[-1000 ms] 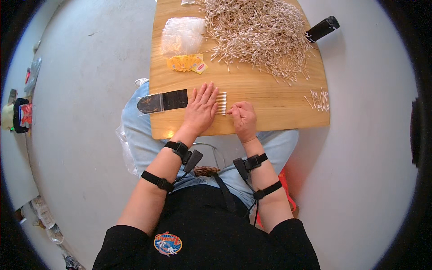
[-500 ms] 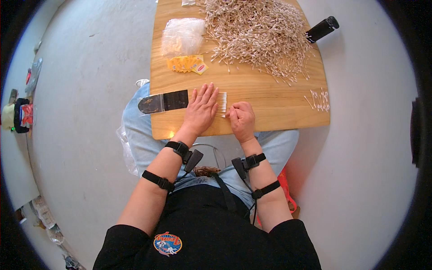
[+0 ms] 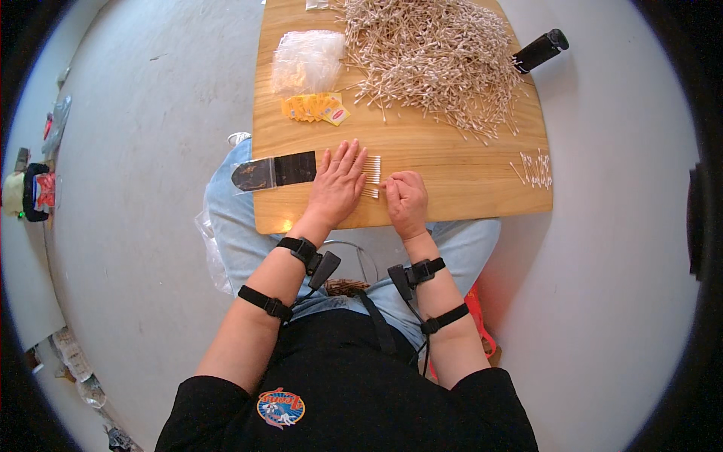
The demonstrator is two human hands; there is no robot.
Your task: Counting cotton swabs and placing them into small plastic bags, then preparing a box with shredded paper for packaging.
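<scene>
My left hand (image 3: 337, 183) lies flat, fingers stretched out, over a row of cotton swabs (image 3: 373, 172) laid side by side; their right ends show beyond its edge. Just right of the row, my right hand (image 3: 407, 201) is closed, thumb and forefinger together close to the swab tips. Whether anything is inside that hand is hidden. To the left of my left hand lies a flat black card (image 3: 294, 168), partly inside a clear plastic bag (image 3: 254, 175) that reaches past the table's left edge.
A big heap of cotton swabs (image 3: 437, 60) covers the far part of the wooden table (image 3: 452, 169). Clear bags (image 3: 307, 62) and yellow labels (image 3: 310, 108) lie at the far left. Loose swabs (image 3: 536, 169) rest near the right edge. A black container (image 3: 541, 50) leans beyond the table's far right edge.
The swab row shows slightly differently, with a gap between its lower swabs now. Both hands stay in nearly the same place.
</scene>
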